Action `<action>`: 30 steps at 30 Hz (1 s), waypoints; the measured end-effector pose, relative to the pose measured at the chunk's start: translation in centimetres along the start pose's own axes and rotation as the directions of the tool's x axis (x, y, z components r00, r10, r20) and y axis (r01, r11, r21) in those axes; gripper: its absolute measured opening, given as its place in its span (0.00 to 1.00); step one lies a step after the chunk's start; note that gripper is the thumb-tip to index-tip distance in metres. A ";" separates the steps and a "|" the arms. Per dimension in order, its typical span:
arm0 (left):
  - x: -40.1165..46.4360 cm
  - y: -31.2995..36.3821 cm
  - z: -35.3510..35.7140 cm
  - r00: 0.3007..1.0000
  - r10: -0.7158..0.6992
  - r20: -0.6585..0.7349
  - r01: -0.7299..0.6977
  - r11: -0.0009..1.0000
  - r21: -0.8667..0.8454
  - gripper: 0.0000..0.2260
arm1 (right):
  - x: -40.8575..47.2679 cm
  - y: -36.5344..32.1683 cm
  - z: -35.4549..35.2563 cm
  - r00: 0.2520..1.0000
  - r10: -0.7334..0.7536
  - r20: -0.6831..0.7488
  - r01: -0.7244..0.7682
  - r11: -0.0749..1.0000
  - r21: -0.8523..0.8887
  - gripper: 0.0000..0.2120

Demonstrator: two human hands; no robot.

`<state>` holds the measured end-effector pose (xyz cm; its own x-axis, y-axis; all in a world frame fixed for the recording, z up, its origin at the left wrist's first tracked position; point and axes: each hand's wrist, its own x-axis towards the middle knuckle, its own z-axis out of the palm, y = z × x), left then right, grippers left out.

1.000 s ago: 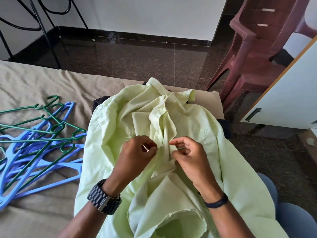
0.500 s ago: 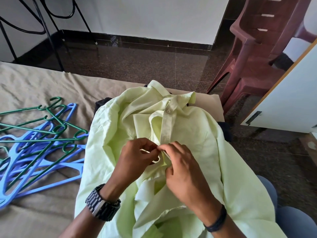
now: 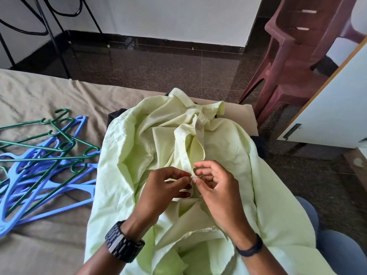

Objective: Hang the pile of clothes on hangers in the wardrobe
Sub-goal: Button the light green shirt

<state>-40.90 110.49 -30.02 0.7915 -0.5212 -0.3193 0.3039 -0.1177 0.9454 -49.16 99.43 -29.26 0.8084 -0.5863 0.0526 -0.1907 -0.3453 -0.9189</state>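
Shirt: pale green shirt point(image 3: 228, 147), crumpled and spread over the near corner of the bed point(image 3: 39, 96); collar point(image 3: 210, 108) at the far end, one button point(image 3: 198, 126) visible on the placket just below it; front edges parted between collar and hands; lower hem bunched toward the camera.
Place: lying on top of dark clothes point(image 3: 116, 116), only slivers of these showing at the far-left edge and at the right side.
Left hand: left hand point(image 3: 166, 189), fingers curled, thumb and forefinger pinching the shirt's front edge at mid-chest; black watch point(image 3: 124, 242) on the wrist.
Right hand: right hand point(image 3: 216, 187), fingertips pinching the opposite front edge, touching the left hand's fingertips; remaining fingers loosely bent; black band point(image 3: 250, 249) on the wrist.
Writing: none legible on shirt, watch or hangers.
Hangers: loose heap of blue hangers point(image 3: 49, 187) and green hangers point(image 3: 59, 147) tangled together on the bed, just left of the shirt, hooks pointing toward it.
Bedding: tan sheet, wrinkled.
Right side: white wardrobe door point(image 3: 333, 108) with wood edge and metal handle point(image 3: 291, 131), standing open near the bed corner.
Beyond: maroon plastic chairs point(image 3: 297, 62), stacked, on dark polished floor point(image 3: 158, 64); black metal frame point(image 3: 49, 30) at far left against a white wall.
Near edge: knees in blue trousers point(image 3: 341, 253) at lower right, partly under the shirt's side.
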 end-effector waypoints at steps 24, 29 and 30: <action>-1.0 -0.6 0.7 0.998 -0.025 0.056 0.022 0.999 0.048 0.16 | -0.9 -0.1 0.3 0.946 -0.117 0.301 0.223 0.911 -0.346 0.31; -0.6 -0.8 0.5 0.998 -0.004 0.056 0.003 1.000 0.020 0.14 | -0.7 0.3 0.6 0.966 -0.122 0.230 0.197 0.920 -0.340 0.22; -0.6 -0.8 0.5 0.998 -0.007 0.056 0.006 1.000 0.014 0.14 | -0.8 0.4 0.7 0.967 -0.130 0.220 0.202 0.916 -0.347 0.20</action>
<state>-41.86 110.51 -30.61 0.7585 -0.5667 -0.3217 0.3014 -0.1325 0.9442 -49.49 100.28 -29.93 0.9289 -0.3606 0.0839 -0.2046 -0.6888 -0.6955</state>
